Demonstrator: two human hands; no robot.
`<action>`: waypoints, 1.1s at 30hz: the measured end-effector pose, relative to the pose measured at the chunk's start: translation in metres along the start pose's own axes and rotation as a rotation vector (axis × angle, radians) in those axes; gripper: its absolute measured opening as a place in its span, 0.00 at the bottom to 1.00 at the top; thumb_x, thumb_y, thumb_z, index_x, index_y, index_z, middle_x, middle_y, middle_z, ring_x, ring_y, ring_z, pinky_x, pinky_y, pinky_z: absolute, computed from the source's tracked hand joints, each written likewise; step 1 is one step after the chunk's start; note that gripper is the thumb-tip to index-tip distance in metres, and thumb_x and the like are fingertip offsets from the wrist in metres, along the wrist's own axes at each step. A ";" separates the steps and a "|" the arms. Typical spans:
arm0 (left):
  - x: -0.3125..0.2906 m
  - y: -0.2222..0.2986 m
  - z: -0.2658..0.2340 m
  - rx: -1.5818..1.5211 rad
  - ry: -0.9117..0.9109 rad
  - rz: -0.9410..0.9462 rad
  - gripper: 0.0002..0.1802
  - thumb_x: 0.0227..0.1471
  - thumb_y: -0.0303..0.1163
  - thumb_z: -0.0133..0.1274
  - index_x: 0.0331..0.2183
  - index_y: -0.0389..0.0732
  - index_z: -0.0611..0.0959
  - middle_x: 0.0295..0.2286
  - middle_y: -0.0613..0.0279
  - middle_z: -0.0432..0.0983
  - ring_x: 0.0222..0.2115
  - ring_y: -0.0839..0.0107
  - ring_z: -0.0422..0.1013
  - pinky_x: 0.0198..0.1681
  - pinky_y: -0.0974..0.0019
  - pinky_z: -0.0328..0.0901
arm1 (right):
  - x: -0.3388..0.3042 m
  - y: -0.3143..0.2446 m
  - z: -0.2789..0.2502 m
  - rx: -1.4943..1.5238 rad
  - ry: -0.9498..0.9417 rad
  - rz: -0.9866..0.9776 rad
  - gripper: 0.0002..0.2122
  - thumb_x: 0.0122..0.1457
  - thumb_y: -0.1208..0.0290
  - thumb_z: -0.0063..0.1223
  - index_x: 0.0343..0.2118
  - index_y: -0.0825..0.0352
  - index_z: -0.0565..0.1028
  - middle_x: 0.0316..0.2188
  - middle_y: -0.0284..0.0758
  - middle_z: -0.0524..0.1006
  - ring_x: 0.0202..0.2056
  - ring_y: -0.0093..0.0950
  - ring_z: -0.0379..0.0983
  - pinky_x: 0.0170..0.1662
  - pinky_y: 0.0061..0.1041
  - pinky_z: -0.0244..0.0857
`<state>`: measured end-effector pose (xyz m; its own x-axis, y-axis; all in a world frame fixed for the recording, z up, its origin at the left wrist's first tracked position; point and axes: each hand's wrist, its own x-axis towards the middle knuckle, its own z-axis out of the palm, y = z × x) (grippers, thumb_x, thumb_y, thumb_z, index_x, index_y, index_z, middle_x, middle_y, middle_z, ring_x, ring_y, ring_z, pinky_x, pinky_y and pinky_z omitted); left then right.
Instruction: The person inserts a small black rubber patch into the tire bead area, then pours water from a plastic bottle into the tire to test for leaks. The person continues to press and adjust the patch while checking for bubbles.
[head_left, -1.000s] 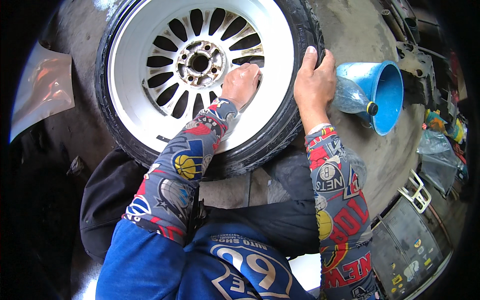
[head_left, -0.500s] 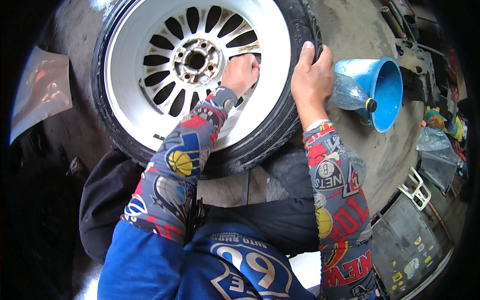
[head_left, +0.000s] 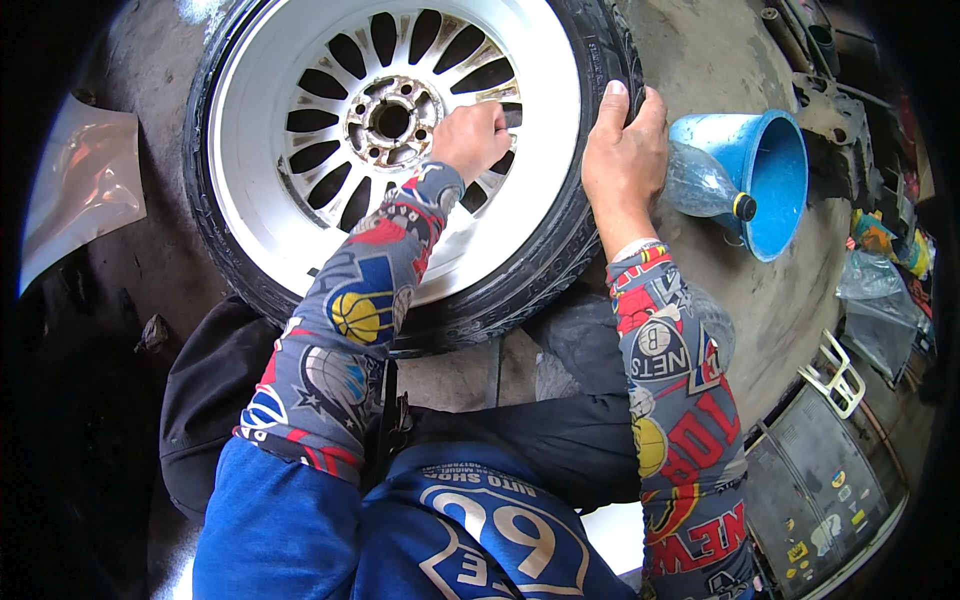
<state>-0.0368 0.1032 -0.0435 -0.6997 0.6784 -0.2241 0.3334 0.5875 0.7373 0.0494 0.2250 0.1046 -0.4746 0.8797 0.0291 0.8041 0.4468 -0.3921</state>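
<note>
A white wheel rim [head_left: 537, 190] with brown-stained spokes sits inside a black tire [head_left: 240, 272] in front of me. My left hand [head_left: 470, 141] is closed in a fist over the spokes, right of the hub [head_left: 391, 121]. A small dark grey edge shows by its fingers; what they hold is too hidden to name. My right hand [head_left: 625, 160] lies along the tire's right side, its thumb and fingers stretched over the tread and sidewall. Just right of that hand, a clear plastic bottle [head_left: 695, 180] with a black cap leans at the blue bucket [head_left: 690, 130].
The blue bucket lies tipped with its mouth to the right. A pale translucent sheet [head_left: 95, 180] stands at the far left. Along the right are metal parts [head_left: 832, 115], plastic bags [head_left: 875, 290] and a dark panel with stickers [head_left: 815, 480]. My legs are under the tire's near edge.
My left hand has slid a little left over the spokes, away from the rim's right wall. My right hand stays on the tire in the same place.
</note>
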 end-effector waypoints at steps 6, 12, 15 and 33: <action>-0.006 0.005 0.006 -0.140 0.023 0.014 0.09 0.48 0.34 0.58 0.29 0.38 0.85 0.27 0.48 0.82 0.30 0.49 0.80 0.38 0.52 0.73 | 0.000 0.001 -0.001 -0.002 -0.027 0.005 0.30 0.70 0.48 0.42 0.62 0.71 0.65 0.58 0.57 0.71 0.59 0.55 0.68 0.61 0.48 0.63; -0.012 0.011 0.005 0.065 0.119 -0.300 0.08 0.50 0.35 0.57 0.30 0.41 0.85 0.28 0.48 0.83 0.32 0.50 0.80 0.38 0.51 0.73 | 0.000 0.000 -0.001 0.008 -0.005 -0.003 0.30 0.70 0.48 0.42 0.62 0.72 0.66 0.57 0.57 0.71 0.59 0.55 0.68 0.61 0.47 0.63; -0.012 0.010 0.005 -0.066 0.056 -0.162 0.08 0.51 0.36 0.57 0.32 0.42 0.85 0.28 0.48 0.83 0.33 0.48 0.80 0.38 0.49 0.73 | 0.000 0.001 0.000 -0.012 -0.001 -0.019 0.29 0.70 0.48 0.42 0.61 0.72 0.66 0.57 0.57 0.72 0.58 0.55 0.69 0.61 0.48 0.63; -0.010 0.006 -0.005 -0.044 -0.016 -0.039 0.08 0.57 0.35 0.53 0.34 0.43 0.82 0.30 0.43 0.82 0.34 0.44 0.80 0.40 0.44 0.73 | -0.001 0.000 0.001 -0.001 -0.008 0.019 0.29 0.70 0.48 0.42 0.61 0.72 0.67 0.57 0.57 0.72 0.58 0.55 0.69 0.61 0.47 0.63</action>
<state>-0.0308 0.0984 -0.0338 -0.7012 0.6626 -0.2632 0.2775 0.5937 0.7553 0.0495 0.2243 0.1034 -0.4621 0.8867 0.0149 0.8131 0.4304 -0.3919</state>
